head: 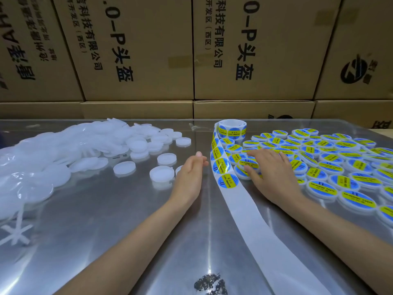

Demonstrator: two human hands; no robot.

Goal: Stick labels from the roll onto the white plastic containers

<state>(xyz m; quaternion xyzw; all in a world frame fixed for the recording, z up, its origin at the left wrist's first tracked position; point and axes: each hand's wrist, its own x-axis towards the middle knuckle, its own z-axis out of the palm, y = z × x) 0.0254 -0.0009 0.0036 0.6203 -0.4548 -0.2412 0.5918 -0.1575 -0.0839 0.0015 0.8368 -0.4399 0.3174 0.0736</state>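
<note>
Pressing a just-labelled container (247, 167) in among the finished ones, the right hand (274, 173) lay flat with fingers spread across their tops. The left hand (191, 173) hovered relaxed and holding nothing beside the backing strip (240, 209), near the bare white containers (161, 174). The label roll (232, 127) stood at the table's (127, 231) far edge. Smoothing from centre outward would probably avoid bubbles.

unlabelled containers (124, 168) lie in a heap on the left of the table (106, 231), labelled containers (331, 167) on the right. the label roll (232, 128) stands between them toward the back, its strip (244, 209) trailing forward. boxes (148, 50) stand behind the table.
</note>
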